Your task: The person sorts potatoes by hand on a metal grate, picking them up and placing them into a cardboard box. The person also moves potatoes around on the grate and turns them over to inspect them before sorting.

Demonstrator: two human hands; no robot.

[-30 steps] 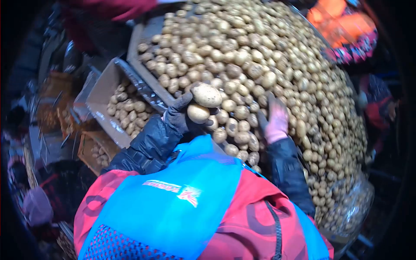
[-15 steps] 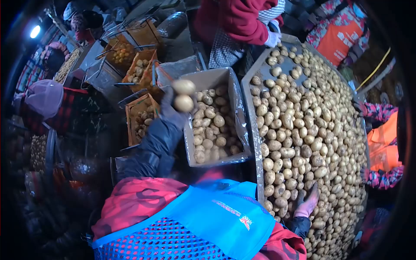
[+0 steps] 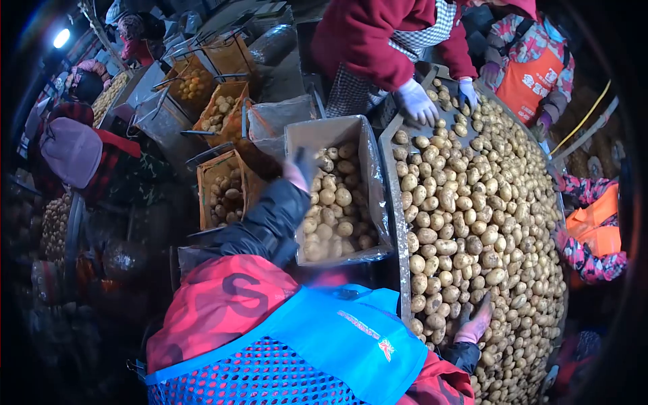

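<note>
My left hand (image 3: 301, 170), in a dark-palmed glove, is over the left rim of a plastic-lined cardboard box (image 3: 290, 138). It is slightly blurred, with fingers stretched and no potato visible in it. Inside the box lie many potatoes (image 3: 327, 197); those near its front end look smeared. To the right, my right hand (image 3: 474, 322) rests among the potatoes (image 3: 466, 229) heaped on a metal-edged sorting table (image 3: 401, 270). Its thumb and fingers are apart, touching potatoes without a clear grip on any.
Opposite, a person's gloved hands (image 3: 418, 102) reach over the table's far end. Other workers in orange aprons (image 3: 533, 81) stand along the right side. Orange mesh bags of potatoes (image 3: 226, 192) on frames stand left of the box.
The two potatoes in my left hand have left it, and that hand has moved right and down over the box. My right hand stays among the potatoes. The person opposite has leaned in.
</note>
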